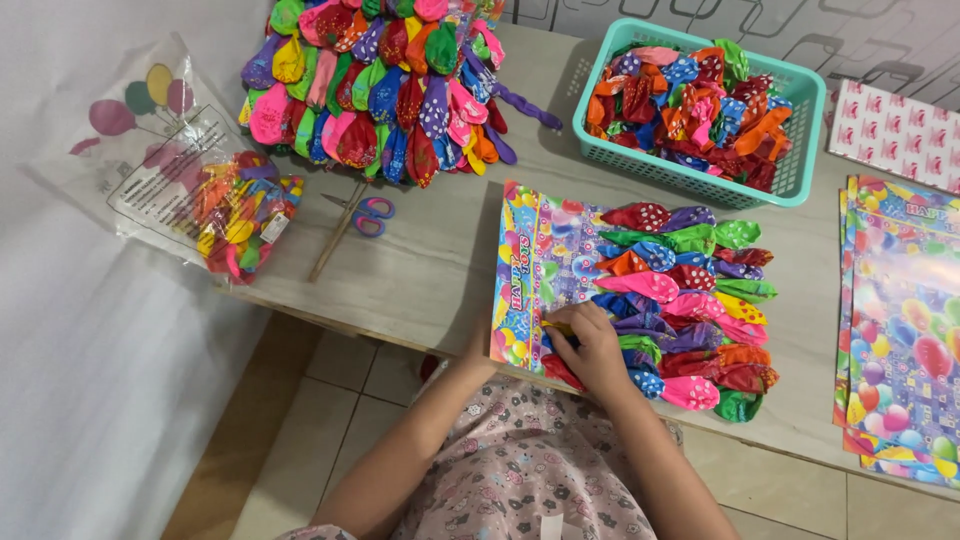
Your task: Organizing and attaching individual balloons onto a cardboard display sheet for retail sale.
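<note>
Right hand (592, 345): fingers pinched on yellow balloon (556, 327) at display card (530, 270); keep rows aligned. Left hand: hidden under bench (430, 270), state indeterminable.

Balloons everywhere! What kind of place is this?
Probably a small home workshop for packing toy balloons: a teal basket of loose balloons, a printed card with balloons fixed on in rows, and scissors on the table.

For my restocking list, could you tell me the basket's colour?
The basket is teal, seen clearly in the head view.
</note>
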